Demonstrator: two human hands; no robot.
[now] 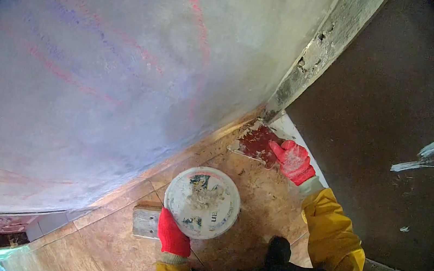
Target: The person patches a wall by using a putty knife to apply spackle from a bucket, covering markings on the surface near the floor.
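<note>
My right hand [295, 163], in a red glove smeared with grey, reaches to the foot of the wall. It is closed at the edge of a dark-red flat plate [258, 142] crusted with pale plaster, the index finger stretched onto the plate. My left hand [174, 235], also red-gloved, is closed at the lower left rim of a round white bucket [225, 205]. Its fingertips are hidden, so what it grips cannot be made out. Dried plaster lies on the bucket's top. Left of that hand shows a grey, wood-edged flat piece [145, 221].
A smooth grey wall [96, 92] with red and violet streaks fills the upper left. A rough concrete edge [315, 55] runs down to the corner. On the right stands a dark brown panel [379, 113] with white scrapes. Brown tiles [97, 251] cover the floor.
</note>
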